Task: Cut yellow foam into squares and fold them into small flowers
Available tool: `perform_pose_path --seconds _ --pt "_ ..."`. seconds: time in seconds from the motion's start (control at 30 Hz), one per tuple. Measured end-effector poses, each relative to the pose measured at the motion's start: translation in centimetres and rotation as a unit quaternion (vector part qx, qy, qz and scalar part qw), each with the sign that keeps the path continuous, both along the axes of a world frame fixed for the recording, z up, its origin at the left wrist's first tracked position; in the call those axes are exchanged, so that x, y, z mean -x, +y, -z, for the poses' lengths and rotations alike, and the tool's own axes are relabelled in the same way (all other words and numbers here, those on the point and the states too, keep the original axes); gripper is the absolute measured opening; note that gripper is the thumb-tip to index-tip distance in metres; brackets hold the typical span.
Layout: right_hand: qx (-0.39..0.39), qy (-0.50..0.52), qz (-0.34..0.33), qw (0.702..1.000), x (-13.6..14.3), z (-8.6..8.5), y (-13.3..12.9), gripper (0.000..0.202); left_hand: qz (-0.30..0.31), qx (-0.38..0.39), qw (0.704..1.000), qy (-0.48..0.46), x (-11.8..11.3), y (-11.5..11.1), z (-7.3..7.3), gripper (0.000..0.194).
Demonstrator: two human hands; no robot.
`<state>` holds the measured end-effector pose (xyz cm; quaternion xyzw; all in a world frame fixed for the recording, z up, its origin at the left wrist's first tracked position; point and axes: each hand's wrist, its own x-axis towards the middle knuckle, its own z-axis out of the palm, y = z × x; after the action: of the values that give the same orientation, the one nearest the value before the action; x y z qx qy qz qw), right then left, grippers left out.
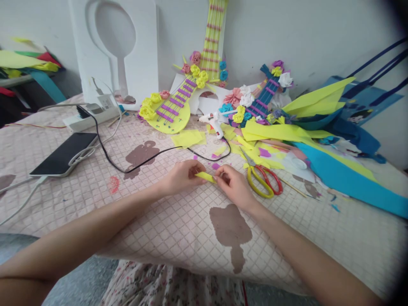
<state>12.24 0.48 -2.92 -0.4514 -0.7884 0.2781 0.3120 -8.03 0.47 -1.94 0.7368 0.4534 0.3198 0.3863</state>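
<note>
A small folded strip of yellow paper (205, 177) is stretched between my two hands above the quilted tablecloth (178, 221). My left hand (183, 176) pinches its left end, fingers curled. At the right end, my right hand (232, 183) holds it between thumb and fingertips. Just right of my right hand lie scissors with yellow handles (259, 182) and scissors with red handles (276, 180). Behind my hands a white glue gun (214, 123) stands among yellow paper scraps (189, 138).
Paper-decorated instruments (175, 108) lean by the wall. A phone (65, 155), power strip (92, 117) and black cable (116, 168) are at left. Blue crepe paper (344, 178) and a wooden stick (293, 187) lie at right. A white foam board (146, 55) stands behind.
</note>
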Motion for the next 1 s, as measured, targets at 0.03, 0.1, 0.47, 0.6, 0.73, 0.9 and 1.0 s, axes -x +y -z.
perform_pose_path --seconds 0.03,0.1,0.47,0.6,0.73,0.9,1.0 --pt "0.009 0.010 0.002 1.000 0.0 -0.1 -0.1 0.004 0.001 0.013 1.000 -0.014 -0.1 -0.1 -0.1 0.027" --pt "0.016 0.023 0.004 1.000 0.1 -0.2 -0.4 0.005 -0.006 0.036 0.999 -0.038 -0.4 -0.3 -0.3 0.025" --pt "0.092 0.097 -0.024 0.991 0.0 -0.7 -1.2 0.020 -0.015 0.168 0.975 -0.146 -0.9 -0.7 -0.3 0.017" --pt "0.115 0.095 -0.043 0.988 0.1 -0.9 -1.2 0.027 -0.016 0.174 0.973 -0.148 -1.0 -0.7 -0.4 0.016" --pt "0.105 0.080 -0.050 0.990 0.2 -0.5 -1.0 0.015 -0.008 0.178 0.972 -0.150 -1.1 -0.8 -0.3 0.014" --pt "0.089 0.076 -0.045 0.992 0.2 -0.2 -0.9 0.012 -0.002 0.161 0.976 -0.150 -1.2 -0.8 -0.1 0.019" --pt "0.085 0.079 -0.048 0.992 0.1 -0.2 -1.0 0.012 -0.002 0.172 0.973 -0.151 -1.2 -0.8 -0.2 0.018"
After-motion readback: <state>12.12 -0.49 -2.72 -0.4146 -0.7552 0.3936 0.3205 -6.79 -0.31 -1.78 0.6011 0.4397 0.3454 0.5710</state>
